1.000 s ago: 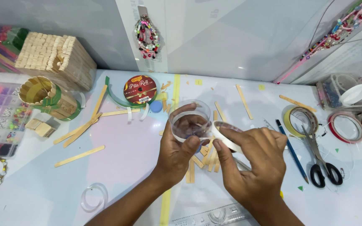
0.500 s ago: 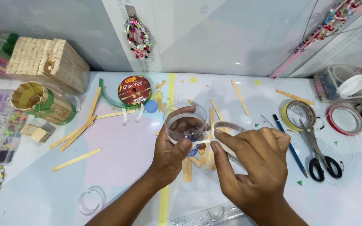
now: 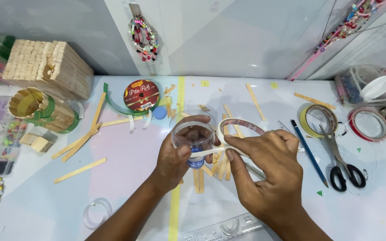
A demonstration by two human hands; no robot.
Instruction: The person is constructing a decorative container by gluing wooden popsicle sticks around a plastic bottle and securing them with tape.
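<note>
Two hands meet mid-table: the left hand [image 3: 175, 160] grips a clear plastic cup [image 3: 194, 134], the right hand [image 3: 269, 172] pinches a tape roll [image 3: 237, 129] just right of it, its strip reaching the cup. Wooden sticks [image 3: 210, 172] lie beneath; scissors [image 3: 340, 165] sit farther right.

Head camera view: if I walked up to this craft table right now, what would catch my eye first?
Probably the two hands at the centre: the left hand grips a clear plastic bottle while the right hand holds a roll of white tape with a strip running to the bottle. Next, the big block of wooden sticks at the back left, and the black-handled scissors on the right.
</note>
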